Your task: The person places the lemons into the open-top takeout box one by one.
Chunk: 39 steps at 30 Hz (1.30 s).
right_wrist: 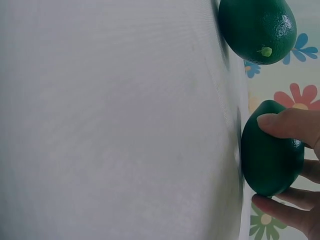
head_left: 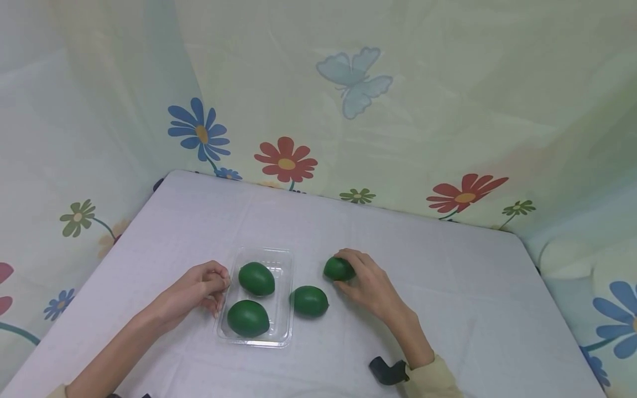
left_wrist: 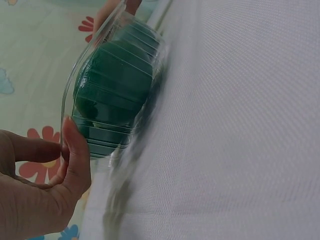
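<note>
A clear plastic container (head_left: pixel 281 327) lies on the table with two green limes in it, a rear lime (head_left: pixel 256 278) and a front lime (head_left: pixel 247 318). My left hand (head_left: pixel 205 288) pinches the container's left rim between thumb and fingers, as the left wrist view shows. To the right of the container, my right hand (head_left: pixel 370 286) grips another lime (right_wrist: pixel 272 152), thumb on one side and fingers round the other. That lime is at the tabletop; whether it touches the cloth is hard to tell. One more lime (head_left: pixel 309 302) sits right beside the container's right wall, between the hands.
White cloth covers the table (head_left: pixel 473 298). A patterned curtain with flowers and a butterfly (head_left: pixel 355 83) hangs behind and at the sides. A black strap-like piece (head_left: pixel 388 371) shows beside the right sleeve (head_left: pixel 433 378).
</note>
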{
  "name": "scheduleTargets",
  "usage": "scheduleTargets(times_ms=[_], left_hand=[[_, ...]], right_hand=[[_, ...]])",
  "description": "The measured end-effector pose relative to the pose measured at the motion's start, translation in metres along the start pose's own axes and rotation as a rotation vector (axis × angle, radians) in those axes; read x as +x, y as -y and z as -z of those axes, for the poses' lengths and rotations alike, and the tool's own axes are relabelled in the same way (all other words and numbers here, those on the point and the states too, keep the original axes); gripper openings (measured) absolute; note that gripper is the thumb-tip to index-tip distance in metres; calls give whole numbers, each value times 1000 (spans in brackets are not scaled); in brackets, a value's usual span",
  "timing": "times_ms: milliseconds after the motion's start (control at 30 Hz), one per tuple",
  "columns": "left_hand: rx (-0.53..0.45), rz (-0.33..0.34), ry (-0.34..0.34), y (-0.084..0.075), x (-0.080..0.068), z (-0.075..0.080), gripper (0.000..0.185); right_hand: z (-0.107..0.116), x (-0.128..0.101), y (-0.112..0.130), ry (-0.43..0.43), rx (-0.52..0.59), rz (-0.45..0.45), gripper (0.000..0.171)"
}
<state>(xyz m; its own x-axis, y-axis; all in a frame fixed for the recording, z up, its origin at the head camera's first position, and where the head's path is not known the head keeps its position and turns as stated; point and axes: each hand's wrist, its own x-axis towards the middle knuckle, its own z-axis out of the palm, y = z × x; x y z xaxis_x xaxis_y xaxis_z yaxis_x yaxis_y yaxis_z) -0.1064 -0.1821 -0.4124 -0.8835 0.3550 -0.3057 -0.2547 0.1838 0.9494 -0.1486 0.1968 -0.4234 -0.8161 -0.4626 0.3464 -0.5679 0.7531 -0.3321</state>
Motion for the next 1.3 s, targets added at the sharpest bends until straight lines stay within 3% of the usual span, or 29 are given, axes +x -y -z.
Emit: scheduleTargets(times_ms=[400, 867, 1300], left_hand=[[4, 6, -8, 2, -2, 1, 26], [9, -9, 2, 0, -1, 1, 27], [-14, -3, -1, 0, 0, -1, 25]], right_hand=[[3, -3, 4, -12, -19, 17, 63], [22, 7, 37, -42, -7, 163, 63], [13, 27, 63, -22, 20, 260, 60]])
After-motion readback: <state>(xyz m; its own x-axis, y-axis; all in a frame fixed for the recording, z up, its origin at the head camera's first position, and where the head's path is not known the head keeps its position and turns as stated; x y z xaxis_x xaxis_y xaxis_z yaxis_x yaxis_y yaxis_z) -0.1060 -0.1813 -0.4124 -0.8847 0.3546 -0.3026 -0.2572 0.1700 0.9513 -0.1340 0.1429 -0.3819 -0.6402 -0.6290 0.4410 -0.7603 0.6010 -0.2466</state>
